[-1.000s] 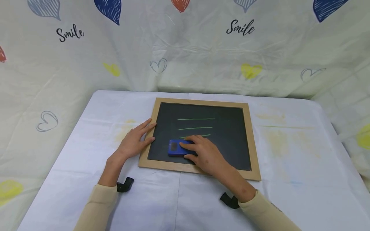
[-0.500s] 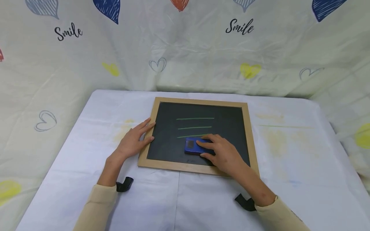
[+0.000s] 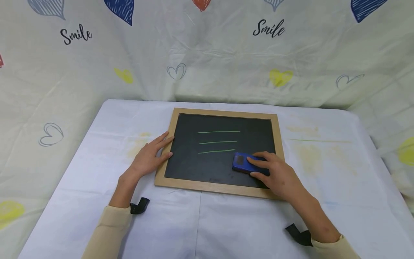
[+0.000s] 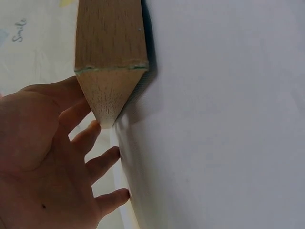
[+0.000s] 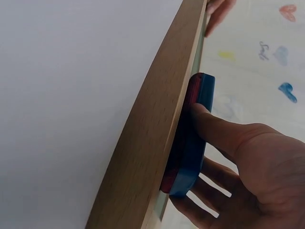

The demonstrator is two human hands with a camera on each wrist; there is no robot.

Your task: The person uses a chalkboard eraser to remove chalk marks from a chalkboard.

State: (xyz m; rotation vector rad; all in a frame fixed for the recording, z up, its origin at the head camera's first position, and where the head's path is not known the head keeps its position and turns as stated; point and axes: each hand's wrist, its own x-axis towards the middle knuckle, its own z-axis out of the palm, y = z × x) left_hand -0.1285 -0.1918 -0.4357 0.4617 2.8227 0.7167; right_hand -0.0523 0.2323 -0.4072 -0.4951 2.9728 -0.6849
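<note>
So that the chalkboard (image 3: 223, 153) stays put, its nine o'clock edge is pressed by the flat, spread left hand (image 3: 147, 158), while the blue eraser (image 3: 244, 162) is pinched by the right hand (image 3: 279, 176) at five o'clock.

The head view looks forward and down over the whole desk (image 3: 81, 172). Both wrist views sit low and close, each sharing the chalkboard (image 3: 220, 162) frame (image 4: 110, 52) (image 5: 157, 133) with it.
</note>
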